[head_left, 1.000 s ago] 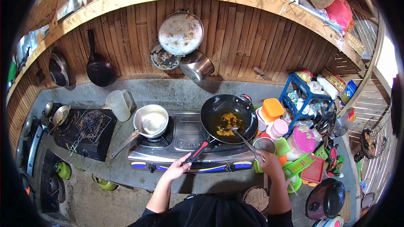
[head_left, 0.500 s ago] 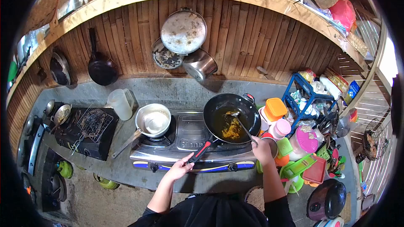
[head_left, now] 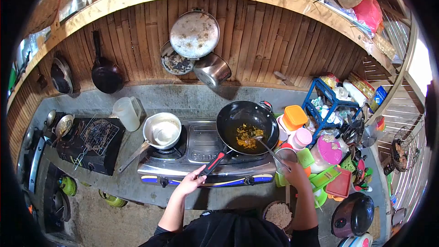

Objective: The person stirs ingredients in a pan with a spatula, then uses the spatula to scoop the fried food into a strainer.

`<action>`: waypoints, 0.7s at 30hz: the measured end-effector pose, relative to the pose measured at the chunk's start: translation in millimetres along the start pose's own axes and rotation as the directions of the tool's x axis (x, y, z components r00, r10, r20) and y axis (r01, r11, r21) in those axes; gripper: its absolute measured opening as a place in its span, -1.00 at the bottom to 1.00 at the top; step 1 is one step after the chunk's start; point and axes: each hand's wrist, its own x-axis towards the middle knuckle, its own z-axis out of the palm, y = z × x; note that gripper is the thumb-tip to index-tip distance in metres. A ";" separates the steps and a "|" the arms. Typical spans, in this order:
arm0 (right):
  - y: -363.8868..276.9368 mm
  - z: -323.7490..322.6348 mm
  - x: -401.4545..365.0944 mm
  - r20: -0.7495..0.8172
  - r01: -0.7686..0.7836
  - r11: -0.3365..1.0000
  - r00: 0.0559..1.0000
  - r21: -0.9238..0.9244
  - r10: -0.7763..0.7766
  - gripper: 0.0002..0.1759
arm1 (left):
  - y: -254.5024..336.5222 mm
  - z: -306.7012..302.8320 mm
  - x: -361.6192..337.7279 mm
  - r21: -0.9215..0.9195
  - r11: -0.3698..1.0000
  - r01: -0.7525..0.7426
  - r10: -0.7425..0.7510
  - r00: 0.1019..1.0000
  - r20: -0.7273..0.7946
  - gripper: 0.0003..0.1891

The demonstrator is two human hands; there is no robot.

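Note:
My left hand (head_left: 191,183) grips the red-and-black handle of a black wok (head_left: 227,114), close to the handle's end. In my right hand (head_left: 296,176) is the dark shaft of a metal spatula (head_left: 272,153), its head down inside the wok. Orange-brown shredded bits (head_left: 246,141) lie in a shallow pool of oil, against the spatula's head. The wok rests on the right burner of a two-burner gas stove (head_left: 201,139). On the left burner stands a light metal saucepan (head_left: 148,128), its long handle pointing toward the front left.
Colourful plastic containers (head_left: 300,138) and a blue rack (head_left: 330,92) crowd the counter at the right. A black grill stove (head_left: 89,162) and a clear jug (head_left: 126,114) stand at the left. Pans and a steel pot (head_left: 212,70) hang on the bamboo wall. A rice cooker (head_left: 352,217) sits lower right.
My right hand has moved down and to the right, drawing the spatula's head toward the near right of the wok. The bits are spread wider. My left hand keeps hold of the handle.

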 end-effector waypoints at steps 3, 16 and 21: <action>-6.8 -17.8 -13.4 0.039 -0.002 1.000 0.999 -0.002 0.002 -0.67 | 0.5 1.5 -0.2 -0.014 1.000 -0.014 0.014 1.000 -0.020 -0.46; -33.6 -31.8 -21.2 0.098 0.028 0.993 0.995 -0.112 -0.017 -0.70 | -2.6 4.9 -0.8 -0.031 1.000 -0.001 0.000 0.999 -0.052 -0.48; -13.1 2.8 -1.9 0.060 0.082 0.988 0.995 -0.128 -0.075 -0.71 | -1.3 4.9 -2.5 -0.081 0.997 -0.004 0.002 1.000 -0.026 -0.48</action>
